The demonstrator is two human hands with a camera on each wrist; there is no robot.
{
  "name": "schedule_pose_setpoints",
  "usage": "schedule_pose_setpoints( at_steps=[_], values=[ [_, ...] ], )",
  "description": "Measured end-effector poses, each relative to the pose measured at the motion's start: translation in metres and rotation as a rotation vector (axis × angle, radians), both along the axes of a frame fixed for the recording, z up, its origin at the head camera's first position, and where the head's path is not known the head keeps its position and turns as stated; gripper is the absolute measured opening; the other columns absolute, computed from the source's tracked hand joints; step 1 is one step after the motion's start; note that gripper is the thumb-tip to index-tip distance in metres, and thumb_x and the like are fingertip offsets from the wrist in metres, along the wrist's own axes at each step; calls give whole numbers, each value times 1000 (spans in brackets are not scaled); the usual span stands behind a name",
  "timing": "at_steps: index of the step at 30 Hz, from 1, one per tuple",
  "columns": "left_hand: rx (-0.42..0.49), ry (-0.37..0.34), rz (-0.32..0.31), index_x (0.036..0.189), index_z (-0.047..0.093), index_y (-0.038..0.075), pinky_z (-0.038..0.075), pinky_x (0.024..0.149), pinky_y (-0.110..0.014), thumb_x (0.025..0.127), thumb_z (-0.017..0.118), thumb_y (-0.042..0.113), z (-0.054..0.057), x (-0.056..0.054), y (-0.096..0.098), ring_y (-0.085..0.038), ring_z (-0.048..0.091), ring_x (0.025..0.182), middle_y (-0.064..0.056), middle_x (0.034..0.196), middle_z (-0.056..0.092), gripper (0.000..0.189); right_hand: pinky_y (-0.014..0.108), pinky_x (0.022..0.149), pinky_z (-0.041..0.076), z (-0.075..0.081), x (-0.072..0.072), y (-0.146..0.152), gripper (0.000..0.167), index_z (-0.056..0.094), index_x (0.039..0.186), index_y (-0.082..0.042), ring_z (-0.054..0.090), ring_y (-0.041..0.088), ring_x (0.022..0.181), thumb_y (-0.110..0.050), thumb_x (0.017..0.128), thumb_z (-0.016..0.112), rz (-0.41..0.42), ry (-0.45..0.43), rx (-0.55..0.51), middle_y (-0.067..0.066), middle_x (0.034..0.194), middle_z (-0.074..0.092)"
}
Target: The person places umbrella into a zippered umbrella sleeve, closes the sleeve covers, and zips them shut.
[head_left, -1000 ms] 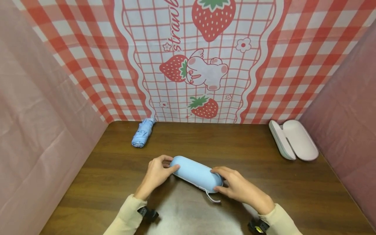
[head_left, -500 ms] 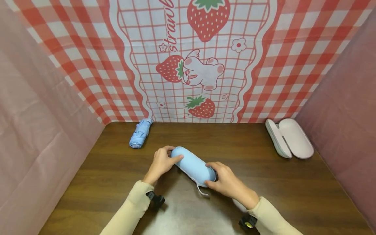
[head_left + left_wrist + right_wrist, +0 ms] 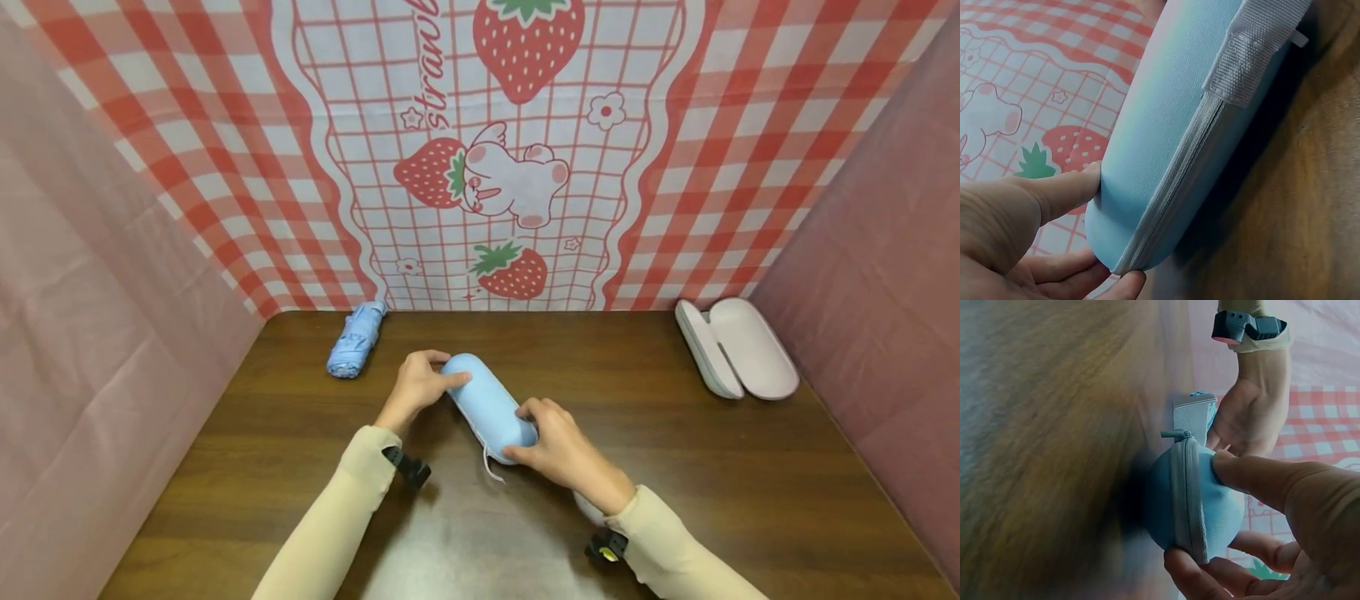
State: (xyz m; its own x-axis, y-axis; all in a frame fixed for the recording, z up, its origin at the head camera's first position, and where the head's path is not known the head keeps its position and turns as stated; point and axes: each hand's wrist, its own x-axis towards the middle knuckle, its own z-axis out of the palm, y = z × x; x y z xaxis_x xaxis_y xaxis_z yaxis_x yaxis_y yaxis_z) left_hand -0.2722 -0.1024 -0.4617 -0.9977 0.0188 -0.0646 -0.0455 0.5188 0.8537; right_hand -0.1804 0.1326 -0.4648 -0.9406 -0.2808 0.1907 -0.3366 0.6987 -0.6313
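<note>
A light blue zippered case (image 3: 487, 404), long with rounded ends, lies slantwise between my two hands in the head view. My left hand (image 3: 416, 385) grips its far left end, thumb on top and fingers around the tip, as the left wrist view of the case (image 3: 1154, 137) also shows. At the near right end my right hand (image 3: 558, 446) holds it between thumb and fingers. A grey zipper (image 3: 1188, 494) runs round the case's side, and a pale strap (image 3: 1244, 62) sticks out from that side.
A folded blue umbrella (image 3: 356, 340) lies at the back left of the wooden table (image 3: 465, 542). An open whitish glasses case (image 3: 753, 350) stands at the back right. A checked strawberry cloth (image 3: 510, 183) hangs behind, with pink cloth on both sides.
Both hands have moved the blue case away from me, toward the back of the table. It has also turned, its near end swinging left and its slant growing steeper.
</note>
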Motion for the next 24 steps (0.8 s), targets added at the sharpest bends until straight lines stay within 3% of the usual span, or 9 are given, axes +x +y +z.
schedule_pose_setpoints(
  at_steps=[6, 13, 18, 24],
  values=[
    [20, -24, -19, 127, 69, -2, 59, 88, -39, 85, 85, 26, 2, -9, -1, -33, 68, 113, -22, 122, 71, 54, 40, 78, 54, 2, -3, -8, 48, 67, 107, 1, 63, 26, 90, -23, 74, 93, -31, -33, 10, 14, 100, 66],
    [47, -28, -29, 125, 70, -3, 57, 87, -36, 83, 87, 22, 6, -22, -1, -31, 65, 111, -23, 125, 69, 52, 42, 80, 55, 1, -8, -13, 48, 68, 108, 1, 63, 28, 92, -23, 75, 93, -58, -7, -3, 14, 102, 67],
    [77, -67, -42, 129, 67, -2, 57, 93, -40, 85, 85, 22, 12, -32, 2, -32, 64, 113, -21, 133, 65, 53, 38, 74, 59, -3, -16, -15, 47, 70, 109, 3, 67, 25, 87, -21, 76, 93, -63, -19, -77, 16, 99, 67],
    [118, -96, -49, 130, 66, -4, 55, 100, -45, 85, 84, 17, 11, -38, 2, -34, 62, 119, -23, 138, 60, 53, 34, 74, 61, -5, -17, -11, 44, 69, 116, 2, 73, 26, 89, -15, 80, 89, -52, -122, -207, 18, 108, 68]
  ],
)
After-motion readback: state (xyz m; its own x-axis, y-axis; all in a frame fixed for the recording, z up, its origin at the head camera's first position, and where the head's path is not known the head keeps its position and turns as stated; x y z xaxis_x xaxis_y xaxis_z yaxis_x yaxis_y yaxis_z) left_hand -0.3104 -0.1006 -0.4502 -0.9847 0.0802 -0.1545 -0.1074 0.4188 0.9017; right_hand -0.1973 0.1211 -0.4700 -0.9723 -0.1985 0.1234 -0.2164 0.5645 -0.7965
